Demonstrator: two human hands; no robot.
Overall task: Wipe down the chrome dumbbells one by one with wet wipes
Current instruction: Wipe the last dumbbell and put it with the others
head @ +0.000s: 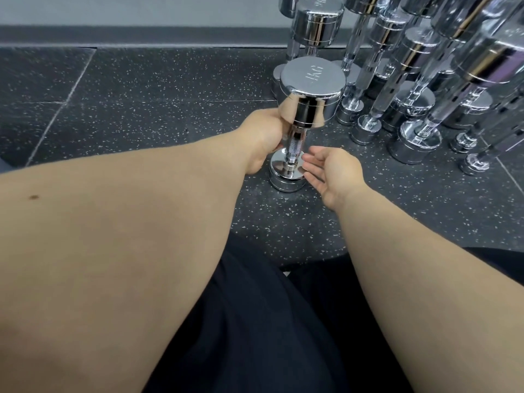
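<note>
On the speckled floor [147, 114], shiny chrome dumbbell [312, 89] stamped "1KG" stands upright; L hand [263, 134] grips its handle, R hand [337, 174] fingers [313, 165] wide.

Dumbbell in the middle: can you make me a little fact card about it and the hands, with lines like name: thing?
dumbbell: chrome, standing upright on one end
stands on: dark speckled floor
top face: stamped letters, seem to read 1KG
left hand: grips the handle just under the top end
right hand: open, fingers straight, beside the bottom end
wet wipe: none in view
other dumbbells: many, upright, to the right and behind
</note>
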